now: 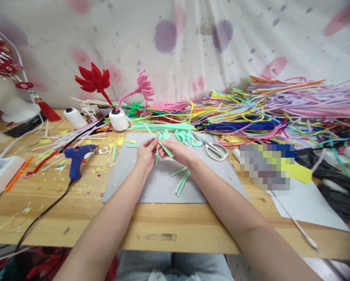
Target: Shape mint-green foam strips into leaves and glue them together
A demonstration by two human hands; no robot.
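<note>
Over the grey cutting mat (128, 183), my left hand (147, 153) and my right hand (176, 151) meet, both closed on mint green pipe cleaners (166, 150). One strip sticks up past the left fingertips, and another end hangs below them. How the strips join between the fingers is hidden. Loose cut mint pieces (182, 182) lie on the mat below my right wrist. Curled mint shapes (185, 136) rest just beyond my hands. Scissors (215, 150) with pale handles lie to the right of these.
A blue glue gun (77, 158) stands at left, its black cord running off the front edge. Red (94, 78) and pink (145, 86) flowers rise from a white spool (118, 120). Piles of coloured pipe cleaners (304, 97) line the back. White paper (312, 207) lies at right.
</note>
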